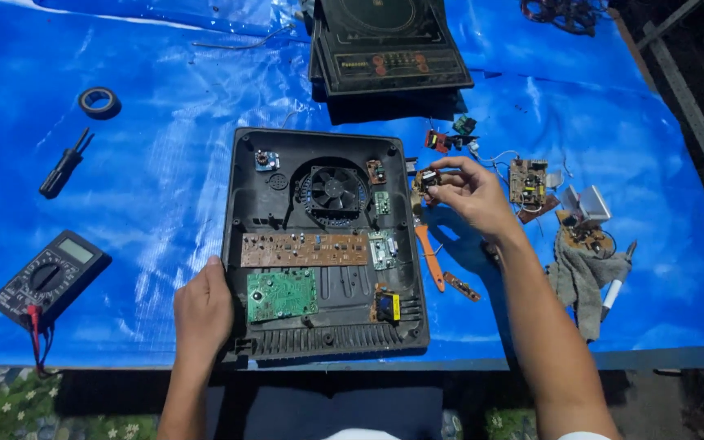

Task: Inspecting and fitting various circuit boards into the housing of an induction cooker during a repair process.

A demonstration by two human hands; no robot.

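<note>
An opened black cooker base lies on the blue tarp, showing a round fan, a brown circuit board and a green circuit board. My left hand rests on the base's front left edge, fingers curled over the rim. Just right of the base, my right hand is raised and pinches a small electronic part between fingertips. Orange-handled pliers lie under that hand.
A black cooktop cover lies at the back. A multimeter with red leads, a screwdriver and a tape roll sit on the left. Loose circuit boards, a grey rag and wires lie on the right. The table's front edge is near me.
</note>
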